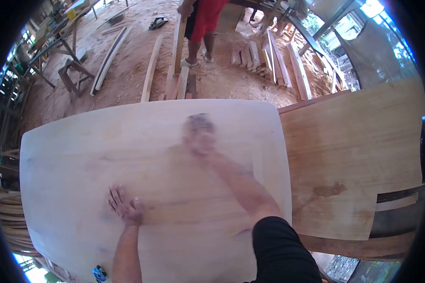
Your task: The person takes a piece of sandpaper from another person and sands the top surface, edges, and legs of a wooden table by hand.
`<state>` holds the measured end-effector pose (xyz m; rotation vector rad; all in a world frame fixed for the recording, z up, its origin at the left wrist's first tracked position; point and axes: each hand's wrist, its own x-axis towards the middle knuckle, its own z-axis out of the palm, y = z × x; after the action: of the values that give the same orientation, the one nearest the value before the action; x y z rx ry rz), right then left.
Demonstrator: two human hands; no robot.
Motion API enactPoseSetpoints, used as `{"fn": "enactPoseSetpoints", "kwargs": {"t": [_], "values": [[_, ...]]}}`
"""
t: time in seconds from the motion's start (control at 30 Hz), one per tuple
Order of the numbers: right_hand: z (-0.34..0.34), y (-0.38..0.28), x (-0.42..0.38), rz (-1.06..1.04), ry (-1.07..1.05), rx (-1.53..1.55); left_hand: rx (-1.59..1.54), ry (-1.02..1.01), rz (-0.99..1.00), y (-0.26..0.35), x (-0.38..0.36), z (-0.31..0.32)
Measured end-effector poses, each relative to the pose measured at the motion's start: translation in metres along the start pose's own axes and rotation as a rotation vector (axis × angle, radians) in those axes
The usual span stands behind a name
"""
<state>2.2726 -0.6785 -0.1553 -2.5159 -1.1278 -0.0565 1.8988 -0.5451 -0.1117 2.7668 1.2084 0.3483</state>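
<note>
A large pale wooden panel (160, 184) with rounded corners lies flat in front of me. My left hand (126, 206) rests on its left-centre part, palm down, fingers spread, holding nothing. My right arm reaches forward over the upper right of the panel. Motion smears my right hand (200, 141), and a dark object (200, 121) shows at its fingers, too blurred to name. The fingers of that hand cannot be made out.
A brown wooden sheet (335, 160) adjoins the panel on the right. A small blue object (99, 273) is at the near left edge. Beyond the panel, a person in red shorts (208, 21) stands among planks (152, 68); a sawhorse (73, 75) stands farther left.
</note>
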Motion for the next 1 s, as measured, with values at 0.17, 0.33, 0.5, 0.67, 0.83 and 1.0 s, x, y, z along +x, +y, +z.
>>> {"fn": "enactPoseSetpoints", "kwargs": {"t": [0.17, 0.33, 0.5, 0.67, 0.83, 1.0], "values": [[-0.098, 0.23, -0.053, 0.476, 0.046, -0.332, 0.045, -0.001, 0.013, -0.001, -0.002, 0.002], [-0.09, 0.219, -0.038, 0.719, 0.076, -0.37, 0.038, 0.0, 0.005, -0.002, -0.003, 0.006], [-0.018, 0.007, 0.016, 0.177, -0.05, -0.219, 0.063, -0.021, -0.002, 0.003, -0.002, 0.0], [0.02, -0.199, 0.019, -0.2, -0.241, 0.07, 0.08, -0.027, -0.01, -0.001, -0.002, 0.004], [0.023, -0.169, -0.002, -0.227, -0.144, 0.13, 0.045, 0.017, 0.02, -0.004, -0.003, 0.006], [-0.039, 0.055, -0.056, 0.13, 0.014, -0.224, 0.021, 0.017, 0.018, -0.001, -0.002, 0.003]]}}
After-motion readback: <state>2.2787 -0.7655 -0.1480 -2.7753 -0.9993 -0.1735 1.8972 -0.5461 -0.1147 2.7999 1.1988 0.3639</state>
